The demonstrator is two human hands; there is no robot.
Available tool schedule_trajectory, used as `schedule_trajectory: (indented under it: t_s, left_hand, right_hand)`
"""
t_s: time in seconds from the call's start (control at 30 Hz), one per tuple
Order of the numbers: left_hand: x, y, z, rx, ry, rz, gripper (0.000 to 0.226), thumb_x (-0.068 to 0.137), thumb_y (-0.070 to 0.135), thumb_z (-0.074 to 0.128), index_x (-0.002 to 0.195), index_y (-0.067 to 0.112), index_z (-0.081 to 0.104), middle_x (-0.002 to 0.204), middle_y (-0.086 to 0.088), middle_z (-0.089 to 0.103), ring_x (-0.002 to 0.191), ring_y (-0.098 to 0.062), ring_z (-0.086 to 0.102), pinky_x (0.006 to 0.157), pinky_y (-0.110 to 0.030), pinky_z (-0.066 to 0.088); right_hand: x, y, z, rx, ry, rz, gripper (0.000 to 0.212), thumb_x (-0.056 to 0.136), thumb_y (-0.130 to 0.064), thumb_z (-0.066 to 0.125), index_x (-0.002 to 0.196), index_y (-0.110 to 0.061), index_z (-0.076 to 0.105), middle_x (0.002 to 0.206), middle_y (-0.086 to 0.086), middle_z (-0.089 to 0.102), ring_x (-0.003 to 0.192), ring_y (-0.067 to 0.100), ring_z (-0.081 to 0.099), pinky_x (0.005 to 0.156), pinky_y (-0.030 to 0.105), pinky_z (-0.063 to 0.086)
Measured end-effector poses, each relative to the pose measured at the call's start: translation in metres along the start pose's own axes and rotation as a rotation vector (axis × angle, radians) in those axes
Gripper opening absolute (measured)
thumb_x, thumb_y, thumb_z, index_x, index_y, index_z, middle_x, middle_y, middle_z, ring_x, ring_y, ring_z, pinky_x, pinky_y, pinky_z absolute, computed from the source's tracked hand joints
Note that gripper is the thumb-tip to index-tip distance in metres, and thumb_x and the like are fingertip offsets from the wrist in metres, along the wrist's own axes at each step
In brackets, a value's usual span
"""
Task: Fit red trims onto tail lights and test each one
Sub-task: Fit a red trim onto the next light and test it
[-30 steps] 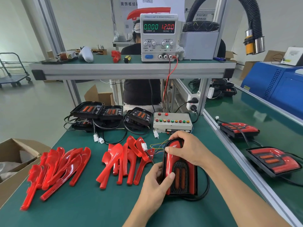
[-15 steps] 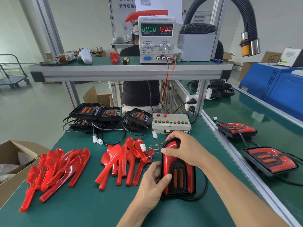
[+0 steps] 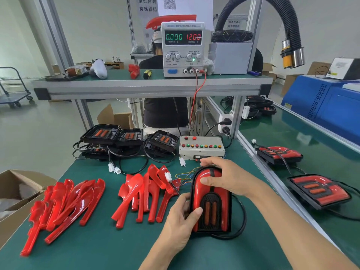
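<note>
A black tail light (image 3: 212, 209) with red trims on it lies on the green bench in front of me. My left hand (image 3: 180, 217) grips its near left edge, thumb pressed on the red trim. My right hand (image 3: 228, 177) is curled over its far rounded end, thumb on top of the trim. Two piles of loose red trims (image 3: 64, 207) (image 3: 146, 193) lie to the left. The grey test box (image 3: 201, 148) with coloured buttons stands just behind the light. The power supply (image 3: 183, 49) on the shelf reads 0.000 and 12.00.
Bare black tail lights (image 3: 128, 136) with coiled cables sit at the back left. Two trimmed lights (image 3: 278, 153) (image 3: 319, 190) rest on the right-hand bench past an aluminium rail. An open carton (image 3: 17, 193) is at the left edge. A person sits behind the shelf.
Both hands stay on the tail light; my right hand has shifted slightly on the far end. The view has tilted up a little.
</note>
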State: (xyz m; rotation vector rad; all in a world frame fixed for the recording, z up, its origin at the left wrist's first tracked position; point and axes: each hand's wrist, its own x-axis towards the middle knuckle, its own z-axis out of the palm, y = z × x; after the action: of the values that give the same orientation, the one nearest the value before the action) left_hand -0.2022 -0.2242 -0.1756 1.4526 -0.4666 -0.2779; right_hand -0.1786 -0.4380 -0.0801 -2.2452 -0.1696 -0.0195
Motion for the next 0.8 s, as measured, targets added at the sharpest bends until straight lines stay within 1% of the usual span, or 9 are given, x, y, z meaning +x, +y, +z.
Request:
schedule_trajectory:
  t_s: [0.1,0.17,0.3,0.4,0.5,0.57,0.7,0.73,0.8]
  left_hand:
    - [0.0,0.002,0.001,0.002,-0.001,0.01,0.035,0.094,0.024,0.065,0.126,0.012,0.055,0.118,-0.008,0.073,0.113,-0.022,0.068,0.096,-0.03,0.053]
    - [0.0,0.002,0.001,0.004,-0.007,0.01,0.036,0.095,0.024,0.065,0.127,0.013,0.055,0.118,-0.006,0.073,0.113,-0.021,0.068,0.095,-0.029,0.053]
    - [-0.001,0.001,-0.001,-0.002,0.004,0.015,0.037,0.094,0.025,0.066,0.127,0.011,0.055,0.116,-0.007,0.073,0.112,-0.022,0.069,0.094,-0.03,0.054]
    - [-0.002,0.0,-0.001,-0.003,0.013,0.012,0.037,0.093,0.023,0.066,0.127,0.01,0.056,0.116,-0.009,0.073,0.112,-0.024,0.068,0.096,-0.032,0.054]
    - [-0.002,0.0,-0.001,-0.007,0.014,0.013,0.037,0.093,0.021,0.066,0.127,0.01,0.056,0.116,-0.011,0.073,0.113,-0.026,0.068,0.097,-0.033,0.054]
    - [-0.002,-0.001,-0.001,-0.01,0.009,0.014,0.037,0.093,0.021,0.066,0.127,0.009,0.056,0.116,-0.011,0.073,0.113,-0.027,0.068,0.097,-0.034,0.054]
    - [-0.002,-0.001,-0.002,-0.006,-0.006,0.013,0.037,0.094,0.022,0.067,0.127,0.011,0.056,0.117,-0.011,0.073,0.114,-0.027,0.068,0.095,-0.032,0.054]
    - [-0.002,0.0,-0.003,-0.007,-0.01,0.007,0.037,0.094,0.024,0.068,0.127,0.012,0.056,0.117,-0.01,0.073,0.114,-0.026,0.068,0.094,-0.032,0.055]
    - [-0.001,0.005,-0.004,0.004,-0.019,-0.013,0.034,0.095,0.036,0.067,0.124,0.02,0.059,0.117,-0.007,0.073,0.113,-0.023,0.069,0.093,-0.031,0.055]
  right_hand:
    - [-0.005,0.004,-0.001,0.077,-0.002,-0.005,0.057,0.068,-0.076,0.077,0.111,-0.041,0.067,0.109,-0.018,0.073,0.101,-0.002,0.069,0.088,0.015,0.052]
    - [-0.006,0.003,0.0,0.143,0.01,-0.014,0.05,0.07,-0.07,0.08,0.104,-0.036,0.069,0.101,-0.009,0.076,0.092,0.005,0.072,0.08,0.015,0.054]
    - [-0.003,-0.001,0.003,0.233,-0.011,-0.02,0.048,0.073,-0.058,0.085,0.104,-0.025,0.07,0.099,-0.002,0.077,0.091,0.009,0.071,0.086,0.024,0.056]
    - [-0.003,-0.004,0.004,0.249,-0.031,-0.012,0.041,0.075,-0.051,0.085,0.104,-0.024,0.071,0.101,0.0,0.076,0.094,0.012,0.071,0.092,0.031,0.055]
    - [-0.003,-0.005,0.004,0.295,-0.047,0.01,0.035,0.081,-0.037,0.086,0.106,-0.019,0.071,0.102,0.003,0.077,0.094,0.013,0.071,0.091,0.03,0.056]
    - [-0.003,-0.006,0.003,0.319,-0.053,0.026,0.032,0.083,-0.029,0.085,0.107,-0.016,0.07,0.101,0.003,0.077,0.092,0.012,0.071,0.087,0.026,0.057]
    - [-0.004,-0.008,0.003,0.354,-0.065,0.05,0.033,0.083,-0.024,0.085,0.109,-0.013,0.07,0.098,0.0,0.077,0.09,0.009,0.071,0.079,0.019,0.054]
    - [-0.004,-0.008,0.003,0.363,-0.066,0.054,0.033,0.083,-0.023,0.085,0.11,-0.012,0.069,0.098,0.001,0.077,0.09,0.01,0.071,0.08,0.02,0.054]
    - [-0.004,-0.009,0.004,0.379,-0.059,0.063,0.035,0.082,-0.022,0.085,0.11,-0.01,0.069,0.102,0.006,0.077,0.092,0.013,0.071,0.086,0.028,0.057]
